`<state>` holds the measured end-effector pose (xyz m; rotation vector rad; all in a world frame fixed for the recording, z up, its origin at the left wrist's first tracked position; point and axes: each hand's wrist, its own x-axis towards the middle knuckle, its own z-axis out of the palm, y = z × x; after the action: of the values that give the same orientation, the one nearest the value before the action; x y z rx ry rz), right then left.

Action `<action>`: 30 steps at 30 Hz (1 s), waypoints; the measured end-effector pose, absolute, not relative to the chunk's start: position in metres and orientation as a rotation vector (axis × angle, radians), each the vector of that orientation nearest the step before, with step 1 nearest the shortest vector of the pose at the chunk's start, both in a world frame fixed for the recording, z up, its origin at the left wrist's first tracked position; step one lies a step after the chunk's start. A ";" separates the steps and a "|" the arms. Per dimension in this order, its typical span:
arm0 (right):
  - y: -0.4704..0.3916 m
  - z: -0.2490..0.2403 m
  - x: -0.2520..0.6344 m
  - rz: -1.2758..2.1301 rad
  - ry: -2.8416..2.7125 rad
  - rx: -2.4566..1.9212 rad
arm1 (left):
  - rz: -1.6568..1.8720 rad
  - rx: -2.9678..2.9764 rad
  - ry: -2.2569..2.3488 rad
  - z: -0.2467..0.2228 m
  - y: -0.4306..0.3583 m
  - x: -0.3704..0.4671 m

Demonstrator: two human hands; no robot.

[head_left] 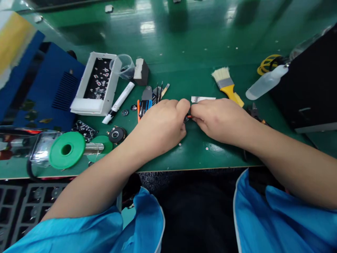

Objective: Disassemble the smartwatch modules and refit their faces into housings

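My left hand (165,126) and my right hand (219,117) meet over the green bench, both with fingers curled into a pinch. Between their fingertips is a small dark part (187,116) with a bit of red on it; the fingers cover most of it, so its kind cannot be made out. Just behind my right hand lies a flat metal strip (202,98). Left of my left hand are tweezers (158,92), a blue-and-black packet (145,106) and small round black pieces (125,112). A black round component (117,135) sits near my left forearm.
A white tray of small parts (112,84), a marker (119,102), a clear cup (125,66) and a solder spool (67,150) stand at left. To the right are a yellow-handled brush (228,86), pliers (255,112) and a squeeze bottle (265,83) beside a black box (310,80).
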<state>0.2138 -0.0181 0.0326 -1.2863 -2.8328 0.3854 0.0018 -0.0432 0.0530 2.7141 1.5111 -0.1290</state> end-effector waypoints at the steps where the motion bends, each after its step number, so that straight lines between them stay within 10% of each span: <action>1: -0.019 0.033 0.214 0.374 -2.834 -1.290 | -0.139 2.714 1.519 0.053 -0.043 0.002; 30: -0.029 0.035 0.211 0.295 -2.832 -1.237 | -0.021 2.719 1.486 0.051 -0.041 -0.003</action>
<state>0.2110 -0.0291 0.0347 -1.2365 -2.8325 0.2952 -0.0026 -0.0413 0.0512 2.7190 1.4858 -0.0207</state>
